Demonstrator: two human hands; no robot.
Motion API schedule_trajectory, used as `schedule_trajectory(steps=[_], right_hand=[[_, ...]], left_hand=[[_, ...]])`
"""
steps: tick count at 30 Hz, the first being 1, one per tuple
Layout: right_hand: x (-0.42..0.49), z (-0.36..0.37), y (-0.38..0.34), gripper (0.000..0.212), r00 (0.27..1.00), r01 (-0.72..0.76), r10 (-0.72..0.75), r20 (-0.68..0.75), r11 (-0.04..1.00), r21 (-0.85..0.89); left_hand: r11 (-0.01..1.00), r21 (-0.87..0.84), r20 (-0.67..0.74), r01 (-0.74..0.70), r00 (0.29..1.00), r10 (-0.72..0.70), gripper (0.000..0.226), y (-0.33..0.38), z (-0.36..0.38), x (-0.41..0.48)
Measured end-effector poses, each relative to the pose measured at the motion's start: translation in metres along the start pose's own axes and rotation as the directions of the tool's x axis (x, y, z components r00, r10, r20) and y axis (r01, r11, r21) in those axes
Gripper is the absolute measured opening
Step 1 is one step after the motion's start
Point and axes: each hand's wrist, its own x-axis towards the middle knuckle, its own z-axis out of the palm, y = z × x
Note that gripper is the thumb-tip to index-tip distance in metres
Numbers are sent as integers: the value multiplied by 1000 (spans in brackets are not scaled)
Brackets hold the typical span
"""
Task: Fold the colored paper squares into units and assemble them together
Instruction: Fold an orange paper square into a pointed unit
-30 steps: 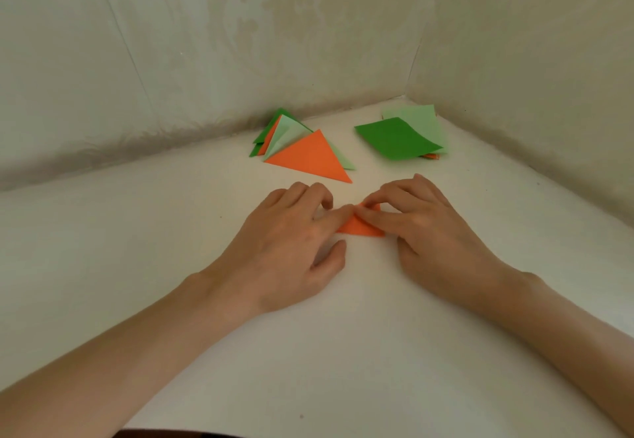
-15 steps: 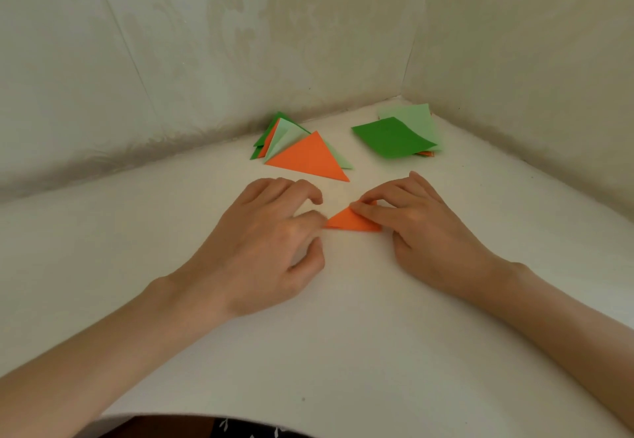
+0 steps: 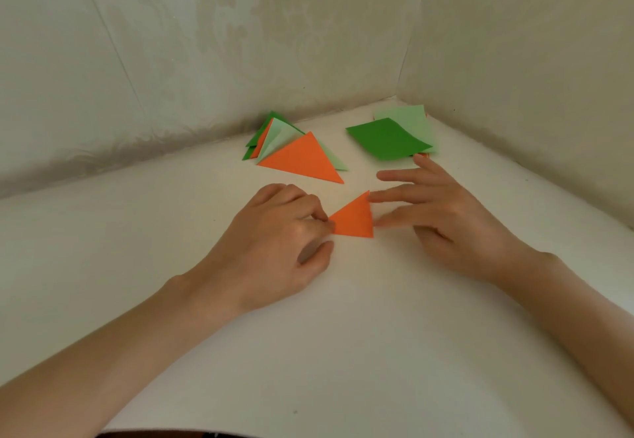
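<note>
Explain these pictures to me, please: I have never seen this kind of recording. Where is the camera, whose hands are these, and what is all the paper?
There is no machine here: a person folds paper with bare hands. The camera sits on that person's head and looks forward and down, so the arms come in from the bottom edge. The left hand has curled fingers at the left corner of a small orange triangle lying on the white table; whether it pinches or only presses, I cannot tell. The right hand is open, its straight fingers touching the triangle's right edge. Farther back lie a pile of folded triangles, orange and green, and to its right a stack of unfolded squares, dark green on top.
</note>
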Motion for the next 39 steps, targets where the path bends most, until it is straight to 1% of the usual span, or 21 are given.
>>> schedule_trajectory(steps=[1,2,3,4,5,6,9,10,13,15,17,20,21,22,25,27,29,32,34,36,39], right_hand=[[3,-2,-4,47,997,-72,71,10,990,120],[5,-2,-6,41,988,-151,138,70,960,236],[8,0,-10,45,964,-243,195,178,921,304],[9,3,-12,56,931,-321,234,281,891,322],[10,6,-13,61,905,-362,253,342,880,308],[10,9,-13,61,906,-356,255,339,891,281],[11,13,-15,51,955,-257,217,204,946,197],[12,13,-16,49,963,-230,198,184,957,175],[13,10,-19,41,963,-250,219,158,944,216],[16,8,-24,23,933,-359,338,121,869,341],[21,9,-26,9,876,-457,468,120,722,519],[38,15,-26,10,802,-508,579,149,530,679],[47,17,-22,10,779,-524,608,154,495,693],[56,19,-19,10,765,-537,629,141,500,679],[82,31,-6,8,764,-575,641,75,624,529],[93,41,1,6,761,-608,647,51,682,406],[100,52,8,7,780,-602,625,23,742,295],[110,60,14,8,817,-563,577,-7,800,208],[116,62,16,9,829,-551,560,-9,818,167],[123,64,18,12,842,-535,540,-6,835,130],[134,68,19,13,857,-514,515,-3,855,73]], left_hand=[[998,-59,-4,18,1000,-18,36,-2,1,1],[989,-136,-5,51,999,-53,34,-5,3,2],[972,-214,0,94,995,-97,33,-7,3,4],[953,-272,11,131,991,-133,31,-9,4,6],[941,-303,13,150,988,-153,29,-11,5,7],[938,-314,6,149,988,-155,29,-13,5,8],[953,-288,-27,97,994,-109,33,-14,7,9],[959,-269,-31,87,995,-99,35,-14,7,9],[952,-271,-31,139,988,-153,30,-12,5,9],[918,-350,-35,187,976,-213,20,-10,3,8],[868,-442,-20,227,965,-263,12,-7,0,8],[825,-492,-17,278,944,-329,14,-12,-8,11],[817,-492,-24,301,933,-358,14,-18,-11,13],[813,-484,-36,324,921,-388,12,-25,-12,16],[822,-417,-73,388,887,-455,5,-47,-13,27],[840,-348,-62,416,884,-464,5,-55,-8,31],[846,-268,-47,461,871,-490,8,-58,-2,32],[820,-152,-84,552,819,-567,9,-61,3,35],[812,-61,-103,581,805,-584,12,-65,4,37],[838,-21,-150,546,827,-542,13,-70,6,37],[904,33,-181,427,892,-415,14,-78,11,36]])
